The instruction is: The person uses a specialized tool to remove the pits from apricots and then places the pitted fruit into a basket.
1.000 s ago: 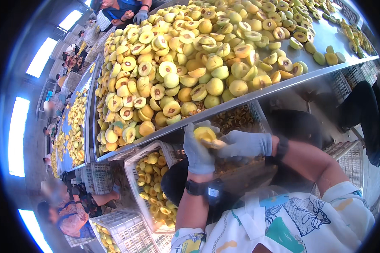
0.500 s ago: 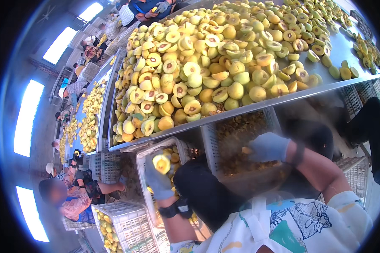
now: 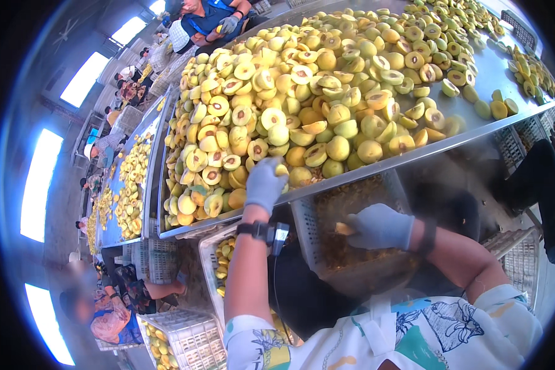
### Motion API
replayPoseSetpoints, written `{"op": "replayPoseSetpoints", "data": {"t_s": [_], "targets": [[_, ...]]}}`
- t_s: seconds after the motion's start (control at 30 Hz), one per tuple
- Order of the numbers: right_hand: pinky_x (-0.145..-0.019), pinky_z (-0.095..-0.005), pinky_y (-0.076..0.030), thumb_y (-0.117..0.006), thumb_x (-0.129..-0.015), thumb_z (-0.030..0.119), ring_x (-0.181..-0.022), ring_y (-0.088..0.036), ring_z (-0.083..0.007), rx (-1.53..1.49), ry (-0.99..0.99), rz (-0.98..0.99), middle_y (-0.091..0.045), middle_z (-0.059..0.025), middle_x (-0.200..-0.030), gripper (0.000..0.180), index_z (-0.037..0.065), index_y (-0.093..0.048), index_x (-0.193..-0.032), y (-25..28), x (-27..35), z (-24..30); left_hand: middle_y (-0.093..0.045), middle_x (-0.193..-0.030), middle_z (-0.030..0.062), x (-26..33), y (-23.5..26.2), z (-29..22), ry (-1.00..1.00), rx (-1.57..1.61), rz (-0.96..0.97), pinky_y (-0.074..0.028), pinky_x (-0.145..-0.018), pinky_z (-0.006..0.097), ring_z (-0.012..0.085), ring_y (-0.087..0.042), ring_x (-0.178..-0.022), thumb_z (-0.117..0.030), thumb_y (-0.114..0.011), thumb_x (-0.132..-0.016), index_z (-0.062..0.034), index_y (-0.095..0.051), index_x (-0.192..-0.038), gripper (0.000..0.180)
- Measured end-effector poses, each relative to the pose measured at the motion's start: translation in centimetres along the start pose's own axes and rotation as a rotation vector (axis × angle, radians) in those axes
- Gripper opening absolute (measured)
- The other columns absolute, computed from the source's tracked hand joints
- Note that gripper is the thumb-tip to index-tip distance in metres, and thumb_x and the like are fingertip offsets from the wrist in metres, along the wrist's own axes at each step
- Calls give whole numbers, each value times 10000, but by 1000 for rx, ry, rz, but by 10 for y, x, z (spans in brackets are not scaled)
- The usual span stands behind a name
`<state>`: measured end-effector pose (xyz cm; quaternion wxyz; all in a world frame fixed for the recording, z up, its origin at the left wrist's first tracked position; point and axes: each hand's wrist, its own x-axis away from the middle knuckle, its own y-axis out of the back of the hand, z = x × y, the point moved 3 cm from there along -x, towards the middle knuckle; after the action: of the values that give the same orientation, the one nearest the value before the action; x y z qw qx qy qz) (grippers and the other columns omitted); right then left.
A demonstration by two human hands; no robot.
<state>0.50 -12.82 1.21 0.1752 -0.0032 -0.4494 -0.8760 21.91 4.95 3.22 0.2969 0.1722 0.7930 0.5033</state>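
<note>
My left hand [image 3: 266, 186], in a grey glove, is at the near edge of a heap of halved yellow-green stone fruit [image 3: 302, 105]. Its fingers are closed on a fruit half [image 3: 282, 169]. Many halves show a brown pit or pit hollow. My right hand [image 3: 381, 227], gloved too, hovers above a crate of brown scraps [image 3: 305, 237] under the table edge. It is closed round a short tan piece [image 3: 345, 229], perhaps a tool handle; the rest of that is hidden. Beside my left forearm stands a pale crate with fruit halves [image 3: 211, 271].
The metal table [image 3: 376, 168] has a raised rim. Another fruit-covered table [image 3: 112, 213] stands at the left. A white crate of fruit [image 3: 188, 336] sits at lower left. A co-worker [image 3: 213, 21] works across the table; another person [image 3: 114, 314] sits at left.
My left hand has moved from the crate, where a cut fruit half showed at its fingers, up to the heap's edge. My right hand has shifted slightly left and down, still gripping the tan piece.
</note>
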Motion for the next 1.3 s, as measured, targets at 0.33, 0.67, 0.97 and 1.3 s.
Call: {"op": "replayPoseSetpoints", "data": {"t_s": [0.33,0.67,0.97,1.3], "targets": [[-719,-447,-519,-635,-861,322,-804,-655,-389,-314,-57,-277,-655,-213,-801,331,12,-614,-977,28,6,-3,-674,-870,40,31,10,-26,736,1449,-234,-521,-678,235,114,-643,-775,-105,-696,-878,-27,-667,-952,111],[-742,-442,-516,-629,-856,314,-842,-654,-397,-474,-92,-275,-656,-227,-837,345,-1,-607,-995,24,4,5,-651,-771,93,54,33,-22,412,619,-568,-507,-702,324,195,-609,-668,-128,-696,-861,32,-645,-913,176],[-751,-414,-519,-653,-867,324,-845,-669,-372,-612,-37,-435,-674,-216,-860,378,3,-619,-1064,27,2,-3,-698,-952,215,-32,-33,-78,351,-261,154,-518,-793,481,400,-667,-929,-415,-771,-756,-29,-694,-1001,463],[-596,-256,-488,-672,-887,228,-659,-588,-86,-1016,-193,-651,-633,-42,-755,332,-29,-615,-1089,33,0,-28,-663,-866,149,-2,-28,-98,257,324,-200,-525,-709,330,244,-630,-722,-179,-807,-726,21,-607,-956,365]]}}
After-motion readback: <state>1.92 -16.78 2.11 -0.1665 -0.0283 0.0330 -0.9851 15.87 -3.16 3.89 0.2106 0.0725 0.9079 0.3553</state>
